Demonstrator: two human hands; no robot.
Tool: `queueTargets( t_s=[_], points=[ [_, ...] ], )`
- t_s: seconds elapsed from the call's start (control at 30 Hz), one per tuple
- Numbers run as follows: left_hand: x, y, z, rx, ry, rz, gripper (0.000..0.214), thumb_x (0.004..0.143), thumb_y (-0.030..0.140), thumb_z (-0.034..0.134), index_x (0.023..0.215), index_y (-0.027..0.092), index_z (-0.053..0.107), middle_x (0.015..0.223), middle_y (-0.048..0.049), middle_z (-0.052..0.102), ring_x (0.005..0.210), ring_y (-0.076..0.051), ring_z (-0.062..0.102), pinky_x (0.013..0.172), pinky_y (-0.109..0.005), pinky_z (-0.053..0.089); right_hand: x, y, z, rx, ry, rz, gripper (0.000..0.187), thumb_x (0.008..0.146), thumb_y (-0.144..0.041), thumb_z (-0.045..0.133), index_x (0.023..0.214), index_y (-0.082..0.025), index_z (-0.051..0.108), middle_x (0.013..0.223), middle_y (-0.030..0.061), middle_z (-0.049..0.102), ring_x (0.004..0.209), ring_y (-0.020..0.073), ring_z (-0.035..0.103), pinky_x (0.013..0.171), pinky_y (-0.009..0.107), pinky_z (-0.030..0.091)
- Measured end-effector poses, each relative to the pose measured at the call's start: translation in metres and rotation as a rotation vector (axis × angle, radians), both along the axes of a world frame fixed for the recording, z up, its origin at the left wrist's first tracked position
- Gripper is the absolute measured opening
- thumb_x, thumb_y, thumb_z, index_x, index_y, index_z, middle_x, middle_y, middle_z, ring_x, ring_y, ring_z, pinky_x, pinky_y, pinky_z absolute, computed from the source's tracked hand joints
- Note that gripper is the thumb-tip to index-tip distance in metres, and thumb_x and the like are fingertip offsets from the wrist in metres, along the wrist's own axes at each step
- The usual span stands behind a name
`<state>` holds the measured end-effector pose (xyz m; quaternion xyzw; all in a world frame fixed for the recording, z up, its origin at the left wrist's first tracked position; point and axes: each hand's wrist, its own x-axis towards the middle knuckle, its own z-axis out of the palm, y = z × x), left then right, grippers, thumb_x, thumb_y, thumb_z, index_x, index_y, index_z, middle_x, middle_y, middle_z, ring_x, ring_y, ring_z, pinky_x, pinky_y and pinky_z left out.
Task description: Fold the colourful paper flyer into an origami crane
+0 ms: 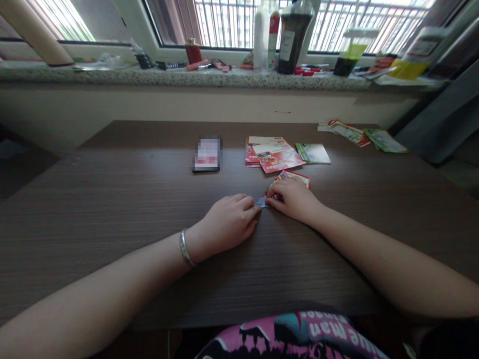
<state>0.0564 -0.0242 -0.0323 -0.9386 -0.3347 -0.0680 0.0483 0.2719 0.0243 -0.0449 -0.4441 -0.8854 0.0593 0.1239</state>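
Note:
A small colourful printed paper [262, 201] lies on the dark wooden table [112, 209], partly covered by my hands; its blue part shows between them. My left hand [229, 223], with a silver bracelet at the wrist, has its fingers curled together and their tips at the paper's left edge. My right hand [294, 198] is closed over it from the right, thumb and fingers pinching the paper. Beyond the right fingers a red-edged printed piece [302, 179] sticks out; whether it belongs to the same paper I cannot tell.
Ahead lies a pile of red and cream printed cards [279, 154], with a green and white stack [315, 153] beside it. A phone [207, 155], blurred out, rests to the left. More leaflets [352, 133] lie far right. Bottles [294, 40] line the granite windowsill [224, 79].

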Motion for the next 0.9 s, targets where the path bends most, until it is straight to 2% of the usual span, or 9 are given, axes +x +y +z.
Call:
queueTargets(
  t_s=[0.33, 0.57, 0.9],
  points=[
    [-0.0002, 0.0010, -0.0023, 0.019, 0.016, 0.011, 0.031, 0.094, 0.028, 0.044, 0.116, 0.016, 0.063, 0.095, -0.0090, 0.061, 0.086, -0.022, 0.057, 0.077, -0.038, 0.052, -0.0019, 0.0004, 0.0010, -0.010, -0.025, -0.017, 0.015, 0.087, -0.034, 0.061, 0.084, -0.021, 0.068, 0.090, 0.0050, 0.072, 0.094, 0.0245, 0.063, 0.086, 0.039, 0.037],
    [0.0005, 0.0015, -0.0003, 0.043, 0.024, 0.002, 0.028, 0.090, 0.022, 0.048, 0.112, 0.016, 0.065, 0.092, -0.0089, 0.061, 0.085, -0.021, 0.057, 0.075, -0.035, 0.052, -0.0024, -0.0007, 0.0013, 0.003, -0.020, -0.011, 0.014, 0.086, -0.034, 0.062, 0.084, -0.020, 0.067, 0.090, 0.0047, 0.072, 0.093, 0.0244, 0.062, 0.087, 0.039, 0.037],
    [-0.0090, 0.0071, 0.0057, -0.076, 0.012, 0.023, 0.023, 0.087, 0.019, 0.049, 0.098, 0.018, 0.070, 0.096, -0.0080, 0.064, 0.089, -0.022, 0.062, 0.082, -0.037, 0.054, 0.0003, -0.0013, -0.0034, 0.023, -0.008, -0.007, 0.015, 0.087, -0.034, 0.061, 0.082, -0.021, 0.065, 0.089, 0.0040, 0.072, 0.093, 0.0240, 0.062, 0.088, 0.040, 0.036]
  ],
)
